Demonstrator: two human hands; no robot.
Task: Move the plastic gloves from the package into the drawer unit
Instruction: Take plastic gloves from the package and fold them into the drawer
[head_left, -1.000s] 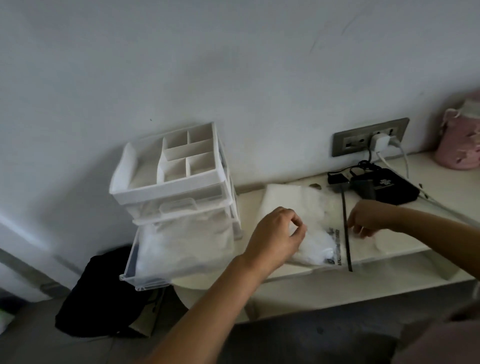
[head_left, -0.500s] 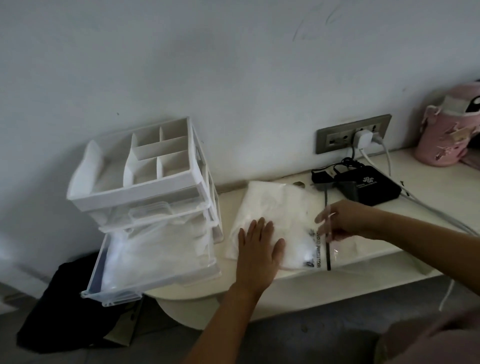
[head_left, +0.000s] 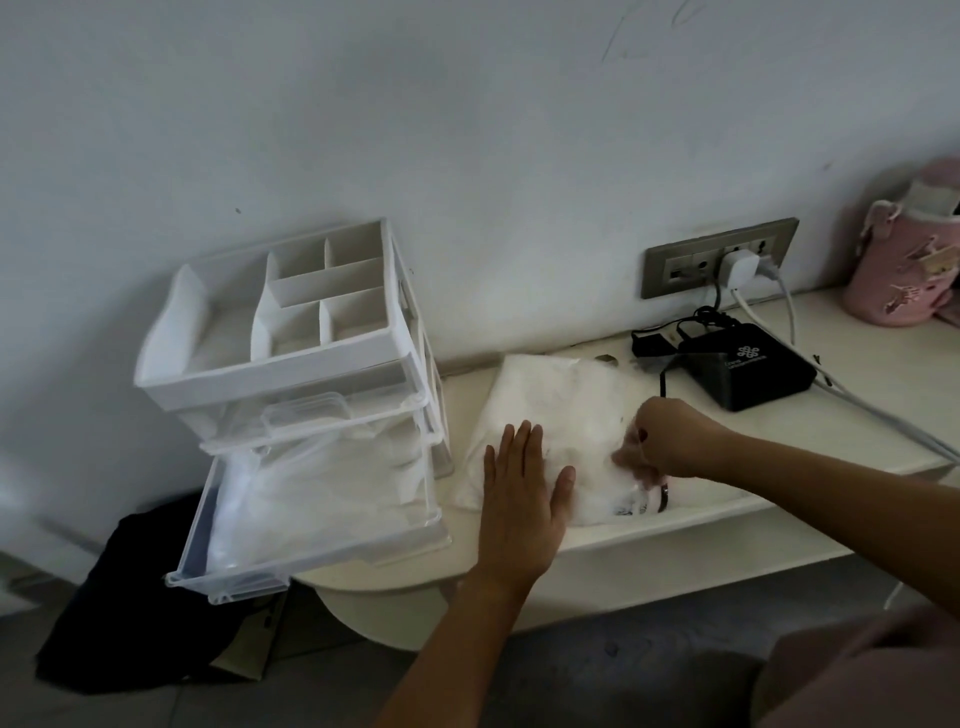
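We see the package (head_left: 561, 410) lying flat just right of the drawer unit (head_left: 291, 374), its black-strip mouth pointing away from it. Our left hand (head_left: 519, 488) presses it, fingers straight; our right hand (head_left: 667, 447) curls, pinching its mouth.

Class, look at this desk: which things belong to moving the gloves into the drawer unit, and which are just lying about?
In the job: package, with left hand flat on it and right hand gripping it; drawer unit; open bottom drawer.

Lying about: black box; white plug; wall socket; pink pouch; dark bag on the floor.
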